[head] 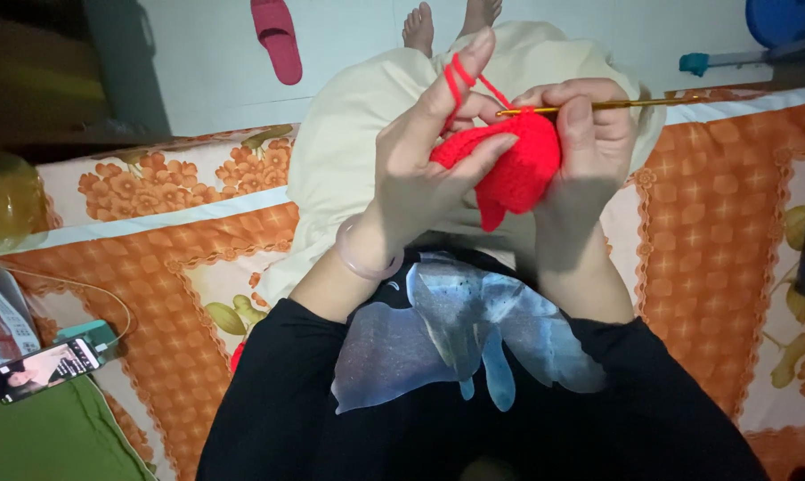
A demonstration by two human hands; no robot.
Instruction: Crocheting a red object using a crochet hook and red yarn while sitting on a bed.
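- The left hand (420, 160) is raised over the lap, index finger upright with red yarn (460, 76) looped round it, thumb and middle finger pinching the red crochet piece (518, 169).
- The right hand (589, 142) curls shut around a golden crochet hook (616, 105), its tip at the piece's top edge.
- The hook's tip is hard to make out, and the fingers hide part of the piece.

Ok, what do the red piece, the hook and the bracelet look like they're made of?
Red crocheted piece: soft matte yarn, likely acrylic or wool, with visible stitch texture. Crochet hook: shiny gold shaft, probably metal. Bangle on the left wrist: pale, translucent and glossy, possibly jade, glass or resin.
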